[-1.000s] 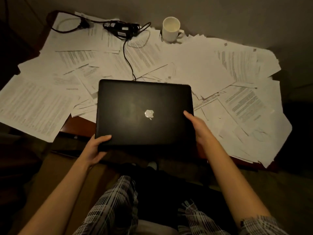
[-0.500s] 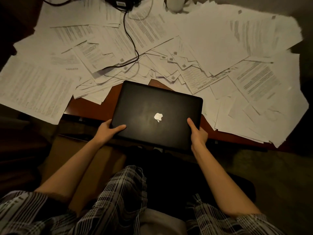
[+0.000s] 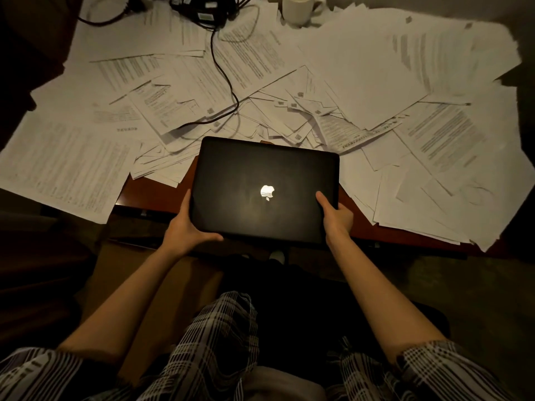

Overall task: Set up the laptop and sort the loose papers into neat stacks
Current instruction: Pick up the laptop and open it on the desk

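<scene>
A closed black laptop (image 3: 254, 175) with a bright logo on its lid hangs over the near edge of the dark wooden desk (image 3: 150, 195). My left hand (image 3: 188, 230) grips its near left corner, thumb along the front edge. My right hand (image 3: 335, 215) grips its right edge, thumb lying on the lid. Loose printed papers (image 3: 362, 70) cover almost the whole desk in overlapping, skewed sheets; a heap of small folded sheets (image 3: 289, 114) lies just behind the laptop.
A black power adapter (image 3: 205, 8) with its cable (image 3: 228, 82) trails across the papers at the back. A white mug (image 3: 298, 8) stands at the back edge. Several sheets overhang the desk's left (image 3: 58, 169) and right (image 3: 451, 215) front edges. My plaid-clothed lap sits below.
The laptop has come toward me off the paper pile, uncovering the sheets and cable behind it. My left hand has shifted round its near left corner; my right hand stays on its right edge.
</scene>
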